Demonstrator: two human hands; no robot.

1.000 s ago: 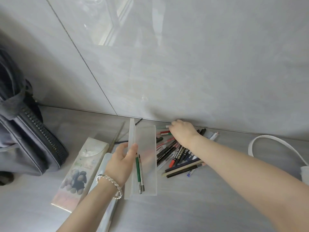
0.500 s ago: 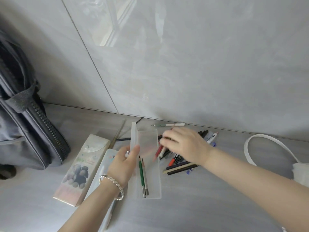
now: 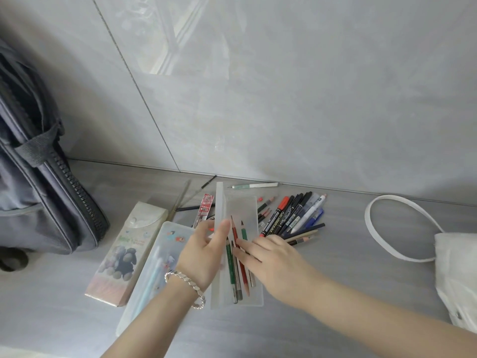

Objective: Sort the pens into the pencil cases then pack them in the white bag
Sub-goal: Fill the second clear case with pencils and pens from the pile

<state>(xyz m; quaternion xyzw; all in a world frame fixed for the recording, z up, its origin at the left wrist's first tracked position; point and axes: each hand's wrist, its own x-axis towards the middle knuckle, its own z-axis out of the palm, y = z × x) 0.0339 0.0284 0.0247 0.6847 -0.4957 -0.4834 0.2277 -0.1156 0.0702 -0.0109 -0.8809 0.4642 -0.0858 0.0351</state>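
Clearly the left hand (image 3: 204,251), a silver bracelet at its wrist, is there to steady things: its fingers and thumb grip the raised lid edge of the clear pencil case (image 3: 238,254), propping it up so the tray lies free. The right hand (image 3: 273,257) hovers over that tray with fingers loosely spread; it seems empty, fingertips on or just above the red pencil (image 3: 240,257) lying among green ones inside, though I cannot tell whether it is touching. Just beyond, the loose pens (image 3: 291,218) lie fanned near the wall, within easy reach. Two more cases wait to the left, the printed case (image 3: 124,251) and a frosted case (image 3: 157,264). The white bag (image 3: 456,275) sits well off to the right, its strap looped toward the wall. All rests on a grey wood-grain worktop (image 3: 335,329) against glossy grey wall panels (image 3: 309,86); a dark zipped bag (image 3: 38,192) stands at the far left.
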